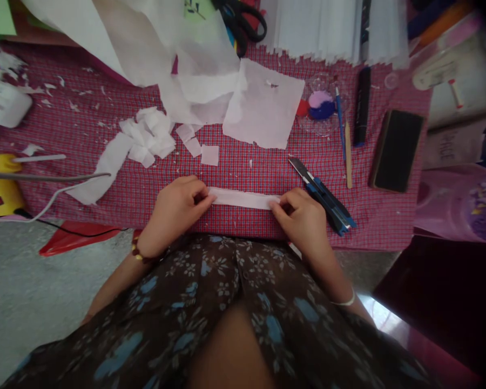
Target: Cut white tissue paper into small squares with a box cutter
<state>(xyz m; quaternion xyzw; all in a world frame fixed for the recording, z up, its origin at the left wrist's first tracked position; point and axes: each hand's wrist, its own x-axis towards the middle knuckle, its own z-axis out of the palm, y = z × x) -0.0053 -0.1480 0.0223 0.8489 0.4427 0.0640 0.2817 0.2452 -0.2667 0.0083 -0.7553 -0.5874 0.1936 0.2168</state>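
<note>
Head cam: L hand [177, 209] grip pinching L end of white paper strip [243, 198], R hand [306, 220] grip pinching R end; strip btwn them, over counter [389, 221] nr front edge. Blue cutter [327, 199] just beside R hand.

A red checked cloth [389, 216] covers a worktable strewn with craft supplies and scraps of white paper. At centre right, a blue-handled cutter [328, 197] lies aslant, with a flat wooden stick [348, 156], a blue paintbrush [339, 116] and a dark marker [363, 105] above it. A dark rectangular block [397, 151] sits near the right edge; a clear palette [322, 127] dabbed with red, pink and blue stands upper right of centre. A pale paper sheet [263, 105] is spread at upper centre, small paper squares [209, 155] near it. Crumpled paper [152, 135] lies left of centre, a yellow glue gun [6, 189] at far left.
</note>
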